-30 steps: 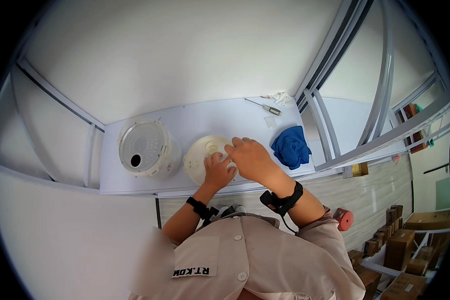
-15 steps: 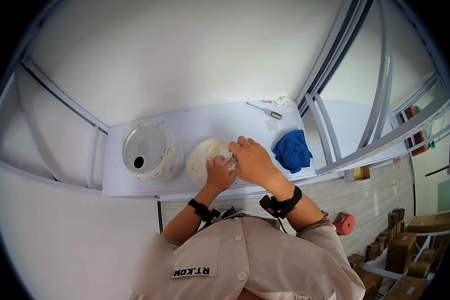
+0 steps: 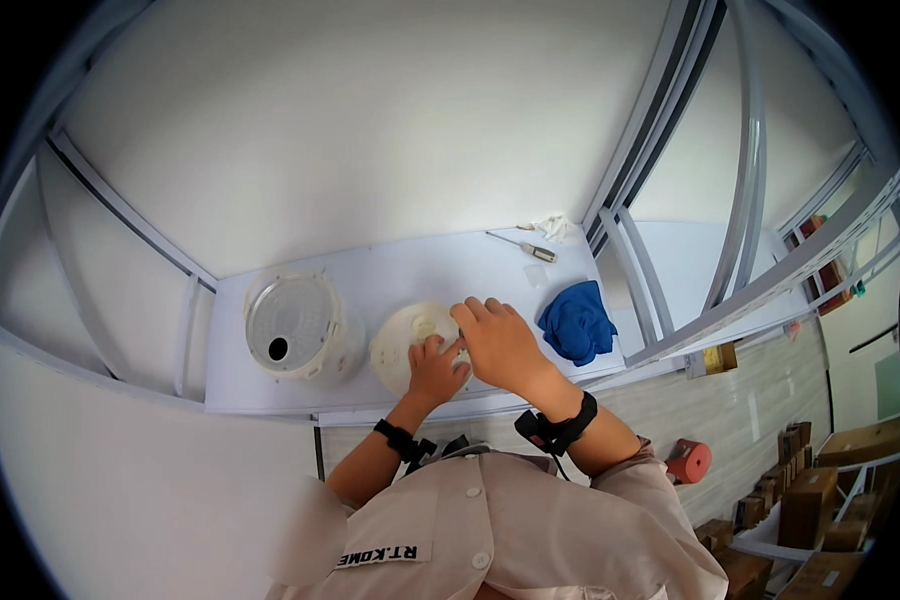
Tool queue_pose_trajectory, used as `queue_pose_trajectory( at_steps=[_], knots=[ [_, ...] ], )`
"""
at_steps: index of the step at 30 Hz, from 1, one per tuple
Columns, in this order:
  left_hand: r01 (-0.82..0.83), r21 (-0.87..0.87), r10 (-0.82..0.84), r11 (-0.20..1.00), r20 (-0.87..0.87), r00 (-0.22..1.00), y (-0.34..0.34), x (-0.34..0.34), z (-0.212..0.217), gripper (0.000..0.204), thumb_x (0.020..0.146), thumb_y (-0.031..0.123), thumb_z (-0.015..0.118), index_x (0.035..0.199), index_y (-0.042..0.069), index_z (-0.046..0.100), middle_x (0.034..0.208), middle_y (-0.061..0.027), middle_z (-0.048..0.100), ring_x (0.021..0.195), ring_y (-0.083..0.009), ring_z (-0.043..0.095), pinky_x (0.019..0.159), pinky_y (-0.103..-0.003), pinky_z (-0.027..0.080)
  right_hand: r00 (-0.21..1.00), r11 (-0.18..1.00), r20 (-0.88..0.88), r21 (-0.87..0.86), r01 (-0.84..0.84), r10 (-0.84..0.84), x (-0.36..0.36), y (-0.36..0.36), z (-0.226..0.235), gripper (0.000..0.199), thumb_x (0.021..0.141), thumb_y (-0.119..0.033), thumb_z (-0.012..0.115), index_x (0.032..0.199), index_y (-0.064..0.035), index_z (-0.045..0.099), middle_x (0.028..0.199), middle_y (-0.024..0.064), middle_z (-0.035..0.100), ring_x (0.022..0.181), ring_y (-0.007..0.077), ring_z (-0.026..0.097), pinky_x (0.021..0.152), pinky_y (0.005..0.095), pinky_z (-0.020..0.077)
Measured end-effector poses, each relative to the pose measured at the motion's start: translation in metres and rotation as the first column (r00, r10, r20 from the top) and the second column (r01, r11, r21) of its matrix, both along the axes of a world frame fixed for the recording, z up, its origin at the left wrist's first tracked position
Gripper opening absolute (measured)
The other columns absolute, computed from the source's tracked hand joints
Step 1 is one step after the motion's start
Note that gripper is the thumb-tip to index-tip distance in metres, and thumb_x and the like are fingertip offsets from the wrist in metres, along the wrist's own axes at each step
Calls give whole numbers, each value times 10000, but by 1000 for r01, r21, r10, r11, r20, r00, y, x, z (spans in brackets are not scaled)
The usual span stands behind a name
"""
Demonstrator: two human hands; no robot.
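A round cream-coloured plastic lid-like piece [image 3: 394, 338] with raised fittings lies on the white table, partly covered by my hands. My left hand [image 3: 437, 374] rests on its near side, fingers apart and slightly bent, with the thumb toward the other hand. Over the right edge of the piece, my right hand [image 3: 505, 347] is closed, fingertips pinched together at something small. What it grips is hidden behind the fingers. Left of the piece stands a white bucket-like container [image 3: 338, 340] with a greyish translucent top [image 3: 295, 310] and one dark round hole.
On the white table [image 3: 410, 262], a screwdriver [image 3: 540, 252], a small clear plastic piece [image 3: 537, 276] and crumpled white material [image 3: 553, 229] lie at the back right. A blue cloth [image 3: 576, 325] is bunched right of my hand. Metal frame posts [image 3: 642, 265] border the table's right side.
The whole scene sits slightly lower in the picture. My right hand has turned a little at the edge of the cream piece, and the small shiny bit by its thumb is now less visible.
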State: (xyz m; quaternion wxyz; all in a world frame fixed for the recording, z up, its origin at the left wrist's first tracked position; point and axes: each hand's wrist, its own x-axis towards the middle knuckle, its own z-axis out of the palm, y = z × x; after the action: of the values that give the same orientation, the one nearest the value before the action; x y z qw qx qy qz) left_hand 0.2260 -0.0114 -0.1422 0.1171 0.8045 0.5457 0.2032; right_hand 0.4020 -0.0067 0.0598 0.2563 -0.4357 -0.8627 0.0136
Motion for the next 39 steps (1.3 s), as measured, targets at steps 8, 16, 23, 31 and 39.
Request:
queue_pose_trajectory(
  at_steps=[8,16,23,31,39],
  knots=[
    [-50,19,50,999,-8,999,1,2,-11,432,889,350,762,1294,212,710,1384,-184,487,1214,-425,412,1097,-564,314,995,993,-81,-103,50,-59,-4,-4,-4,366,832,-128,798,1155,-81,632,972,114,615,909,335,634,746,440,535],
    [-35,3,35,999,-10,999,1,-1,-13,448,885,376,770,1297,212,709,1393,-178,483,1185,-443,409,1078,-583,332,825,945,-564,-288,-156,-36,-10,-1,-5,433,848,-39,818,1252,-52,662,1128,161,665,1003,391,673,882,432,573],
    [-32,70,33,997,-11,999,-1,0,-8,498,891,393,763,1358,233,696,1395,-173,475,1187,-441,409,1097,-589,318,910,1000,-414,-9,-30,23,-4,5,-19,550,872,-126,840,1391,-75,664,1199,175,662,1024,375,685,868,439,580],
    [-35,-48,34,998,-26,999,-2,1,-1,530,920,404,736,1423,248,670,1408,-166,455,1199,-427,393,1118,-579,297,839,994,-543,-110,-19,-44,-3,2,-26,356,900,-113,814,1249,-62,766,1150,175,699,988,335,702,771,383,581],
    [-37,-16,37,999,-30,999,-3,-1,-6,527,928,406,733,1432,267,663,1413,-165,456,1201,-428,398,1131,-584,284,891,995,-453,-96,-32,-15,2,-2,-19,416,906,-43,771,1316,-20,707,1223,195,697,1025,383,706,880,407,590]
  ],
)
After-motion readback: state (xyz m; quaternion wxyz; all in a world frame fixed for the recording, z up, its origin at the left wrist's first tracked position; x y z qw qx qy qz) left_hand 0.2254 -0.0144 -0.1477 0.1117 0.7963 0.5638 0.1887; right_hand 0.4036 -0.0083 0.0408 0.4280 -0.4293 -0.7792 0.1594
